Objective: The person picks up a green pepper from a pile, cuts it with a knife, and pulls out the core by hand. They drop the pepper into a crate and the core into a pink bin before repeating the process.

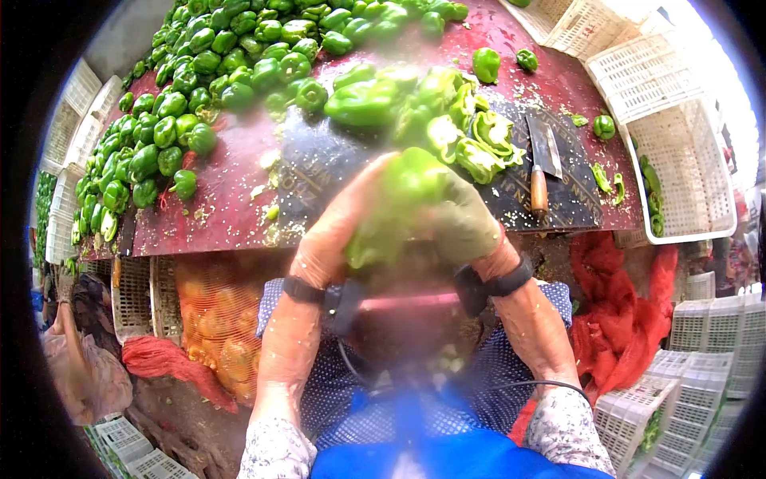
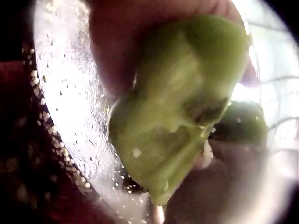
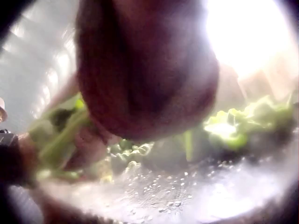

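Note:
In the head view both hands meet over the board's front edge around a green bell pepper (image 1: pixel 419 172), its middle blurred. My left hand (image 1: pixel 339 219) grips it from the left side. From the right, my right hand (image 1: pixel 469 223) curls its fingers round it. Up close in the left wrist view, the pepper (image 2: pixel 182 79) has a torn-looking, dented underside. The right hand (image 3: pixel 149 70) fills much of its own wrist view, with green pepper flesh (image 3: pixel 63 135) beside the left hand. Cut-open peppers (image 1: pixel 487 148) lie just beyond the right hand.
A wooden-handled cleaver (image 1: pixel 544 164) lies on the dark board (image 1: pixel 307 172) at right. Whole peppers (image 1: pixel 207 60) heap up at back left on the red tabletop (image 1: pixel 227 199). Seeds are scattered about. White crates (image 1: pixel 678 176) stand right; an orange net sack (image 1: pixel 215 319) sits below left.

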The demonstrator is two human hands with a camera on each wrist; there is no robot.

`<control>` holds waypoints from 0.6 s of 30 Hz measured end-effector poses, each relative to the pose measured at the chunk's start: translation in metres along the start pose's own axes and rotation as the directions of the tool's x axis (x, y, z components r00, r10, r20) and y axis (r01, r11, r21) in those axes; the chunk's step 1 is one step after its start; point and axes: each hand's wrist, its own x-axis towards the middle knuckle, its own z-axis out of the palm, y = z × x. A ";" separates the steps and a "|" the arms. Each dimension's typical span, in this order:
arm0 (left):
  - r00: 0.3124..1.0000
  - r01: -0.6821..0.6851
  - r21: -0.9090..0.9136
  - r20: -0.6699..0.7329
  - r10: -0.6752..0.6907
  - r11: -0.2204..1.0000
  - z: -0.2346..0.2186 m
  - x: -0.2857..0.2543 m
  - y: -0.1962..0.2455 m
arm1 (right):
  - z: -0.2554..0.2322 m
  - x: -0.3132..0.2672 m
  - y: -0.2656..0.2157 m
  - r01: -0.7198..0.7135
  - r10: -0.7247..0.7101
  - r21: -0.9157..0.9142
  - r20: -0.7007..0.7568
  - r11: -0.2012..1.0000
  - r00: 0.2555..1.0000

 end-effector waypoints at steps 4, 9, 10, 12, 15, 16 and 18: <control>0.991 -0.005 0.133 0.131 -0.013 0.991 0.004 -0.013 -0.001 | -0.001 -0.002 -0.002 -0.021 -0.013 0.266 0.128 0.964 0.992; 0.995 -0.097 0.045 0.025 0.096 0.994 -0.005 -0.017 -0.007 | -0.016 0.011 0.003 -0.032 0.024 -0.110 -0.077 0.993 0.997; 0.992 -0.121 0.003 0.041 0.121 0.993 -0.006 -0.018 -0.003 | -0.020 0.012 0.009 -0.021 -0.013 -0.264 -0.130 0.964 0.991; 0.986 -0.162 0.054 0.043 0.159 0.985 -0.009 -0.017 -0.001 | -0.020 0.014 0.012 -0.011 -0.110 -0.538 -0.193 0.843 0.975; 0.978 -0.209 0.106 0.015 0.209 0.972 -0.012 -0.016 0.005 | -0.017 0.007 0.004 -0.159 -0.132 -0.925 -0.215 0.346 0.968; 0.980 -0.189 0.059 -0.050 0.192 0.980 -0.013 -0.021 0.009 | -0.020 0.010 0.002 -0.222 -0.091 -0.967 -0.234 0.121 0.968; 0.965 -0.244 0.067 -0.085 0.249 0.968 -0.017 -0.015 0.009 | -0.023 0.010 -0.004 -0.111 -0.198 -0.994 -0.110 0.005 0.974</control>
